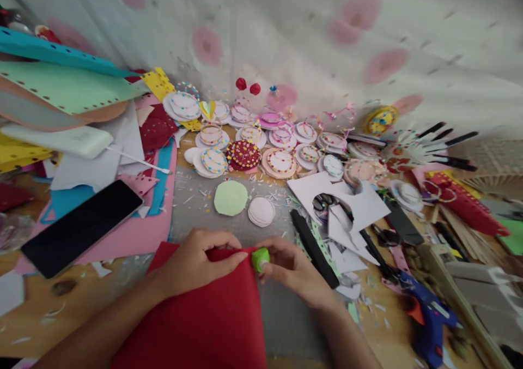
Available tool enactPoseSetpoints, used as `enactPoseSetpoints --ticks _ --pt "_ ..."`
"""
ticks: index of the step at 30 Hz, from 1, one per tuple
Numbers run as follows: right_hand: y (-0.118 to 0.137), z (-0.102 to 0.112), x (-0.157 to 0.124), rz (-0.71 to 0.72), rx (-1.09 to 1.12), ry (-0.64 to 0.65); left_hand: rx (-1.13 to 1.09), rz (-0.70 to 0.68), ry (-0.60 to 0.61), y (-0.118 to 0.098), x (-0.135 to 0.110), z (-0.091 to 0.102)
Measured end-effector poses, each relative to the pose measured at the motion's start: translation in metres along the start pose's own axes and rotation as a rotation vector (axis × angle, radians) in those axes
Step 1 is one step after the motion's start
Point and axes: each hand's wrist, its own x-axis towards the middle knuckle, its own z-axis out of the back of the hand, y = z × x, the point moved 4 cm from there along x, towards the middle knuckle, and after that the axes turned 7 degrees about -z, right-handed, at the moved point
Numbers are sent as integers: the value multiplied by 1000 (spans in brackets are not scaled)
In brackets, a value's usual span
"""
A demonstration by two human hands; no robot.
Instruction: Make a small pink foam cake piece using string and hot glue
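My left hand (204,262) grips the top edge of a red sheet of paper (208,325), thumb on the near face and fingers behind it. At the sheet's upper right corner, my right hand (294,268) pinches a small lime-green craft punch (260,259) between thumb and fingers. The punch sits against the paper's edge; its slot is hidden. Just beyond my hands, a pale green paper disc (231,198) and a small stack of white paper discs (262,211) lie on the grey cutting mat (188,203).
Several layered paper discs with beads (280,162) stand along the back. A black phone (81,227) and coloured paper (81,85) fill the left. Right of my hands are white paper offcuts (347,194), scissors (386,235), a black marker-like tool (314,249) and a blue glue gun (433,314).
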Motion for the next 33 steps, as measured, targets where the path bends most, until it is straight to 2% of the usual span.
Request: enactPoseSetpoints --ticks 5,14,18,26,33 --pt "0 0 3 -2 98 5 -8 -44 -22 -5 1 -2" --pt "-5 4 3 -69 135 -10 29 -166 -23 -4 3 -7" --pt "-7 4 3 -69 114 -5 55 -250 -4 -7 1 -7" --pt "-8 3 6 -3 -1 -18 81 -318 39 -6 -1 -9" --pt "-6 5 6 -2 -51 -40 142 -333 0 -8 1 -9"
